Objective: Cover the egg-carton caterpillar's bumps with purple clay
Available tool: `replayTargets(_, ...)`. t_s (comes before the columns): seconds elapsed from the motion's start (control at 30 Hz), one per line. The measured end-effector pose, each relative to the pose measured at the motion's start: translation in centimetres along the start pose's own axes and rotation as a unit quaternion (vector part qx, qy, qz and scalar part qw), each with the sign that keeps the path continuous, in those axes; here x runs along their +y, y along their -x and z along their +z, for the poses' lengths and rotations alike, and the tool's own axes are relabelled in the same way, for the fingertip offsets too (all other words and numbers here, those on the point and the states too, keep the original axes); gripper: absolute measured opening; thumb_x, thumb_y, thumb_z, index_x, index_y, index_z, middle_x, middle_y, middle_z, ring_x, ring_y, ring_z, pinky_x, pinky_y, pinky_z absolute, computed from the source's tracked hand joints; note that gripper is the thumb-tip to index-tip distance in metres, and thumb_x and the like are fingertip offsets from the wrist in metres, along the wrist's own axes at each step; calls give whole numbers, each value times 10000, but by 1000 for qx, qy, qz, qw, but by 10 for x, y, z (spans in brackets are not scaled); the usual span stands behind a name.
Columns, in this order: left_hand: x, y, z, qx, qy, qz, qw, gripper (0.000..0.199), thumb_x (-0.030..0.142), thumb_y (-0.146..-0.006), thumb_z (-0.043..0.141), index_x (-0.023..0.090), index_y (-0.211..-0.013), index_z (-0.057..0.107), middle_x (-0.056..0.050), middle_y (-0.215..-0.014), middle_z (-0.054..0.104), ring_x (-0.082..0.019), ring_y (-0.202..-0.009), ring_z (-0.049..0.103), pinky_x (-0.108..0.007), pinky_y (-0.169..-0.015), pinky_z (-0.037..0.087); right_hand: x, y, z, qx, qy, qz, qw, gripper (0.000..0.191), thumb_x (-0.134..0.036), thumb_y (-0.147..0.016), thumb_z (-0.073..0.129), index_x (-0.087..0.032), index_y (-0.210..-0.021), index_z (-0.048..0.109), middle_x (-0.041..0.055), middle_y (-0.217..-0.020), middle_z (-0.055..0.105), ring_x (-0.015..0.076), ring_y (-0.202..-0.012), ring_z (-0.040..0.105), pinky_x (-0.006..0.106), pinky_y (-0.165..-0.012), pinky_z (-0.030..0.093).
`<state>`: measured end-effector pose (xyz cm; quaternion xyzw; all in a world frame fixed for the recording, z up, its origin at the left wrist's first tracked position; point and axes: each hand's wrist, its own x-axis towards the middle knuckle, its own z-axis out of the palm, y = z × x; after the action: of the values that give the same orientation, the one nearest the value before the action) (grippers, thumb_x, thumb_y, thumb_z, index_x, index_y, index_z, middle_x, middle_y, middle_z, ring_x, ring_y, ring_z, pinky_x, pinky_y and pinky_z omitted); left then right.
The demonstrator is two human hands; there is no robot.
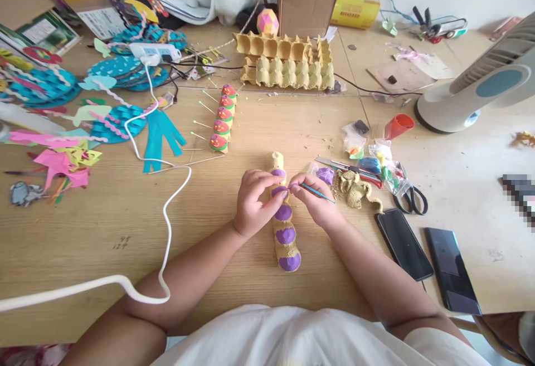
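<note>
A strip cut from an egg carton (286,250) lies lengthwise in front of me, its several bumps partly covered in purple clay. My left hand (258,201) curls over its upper part, thumb and forefinger closed about one purple bump. Just to the right, my right hand (314,203) is closed around a thin blue modelling tool (316,192). Between its fingertips a small purple piece of clay (293,185) shows, close to the left thumb tip. Beside the right hand are a bag of purple clay (325,175) and a torn lump of tan material (351,189).
A finished-looking red and green caterpillar (222,120) stands farther back, before egg cartons (292,72). A white cable (165,210) crosses the left side. Scissors (412,200), a utility knife (349,170), two phones (404,244) and a fan (472,84) occupy the right.
</note>
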<state>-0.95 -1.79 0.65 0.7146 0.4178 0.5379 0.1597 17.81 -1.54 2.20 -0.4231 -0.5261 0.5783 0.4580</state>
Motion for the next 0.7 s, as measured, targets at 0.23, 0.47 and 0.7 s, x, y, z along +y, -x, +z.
replayTargets(0.23, 1, 1, -1, -11, 16, 7, 1000, 165, 343, -972, 707, 266, -1114, 738, -68, -1008, 749, -240, -977, 663, -435, -907, 551, 5, -2, -3, -26, 48, -37, 998, 559, -605, -965, 658, -215, -607, 479, -36, -619, 416, 125, -606, 362, 290, -589, 333)
replayTargets(0.47, 3, -2, -1, -25, 8, 33, 999, 164, 339, -971, 713, 267, -1116, 739, -56, -986, 748, -239, -971, 666, -434, -920, 520, 6, -3, -2, -44, 11, -17, 999, 439, -598, -934, 728, -207, -749, 658, -14, -707, 595, 132, -656, 498, 287, -664, 447)
replayTargets(0.7, 2, -2, 0, -34, 21, 57, 998, 259, 350, -956, 751, 259, -1197, 730, -65, -1043, 767, -247, -1010, 672, -428, -948, 508, 5, -2, -5, -32, 65, -92, 993, 516, -543, -1013, 649, -203, -626, 637, 6, -660, 620, 144, -656, 561, 306, -684, 469)
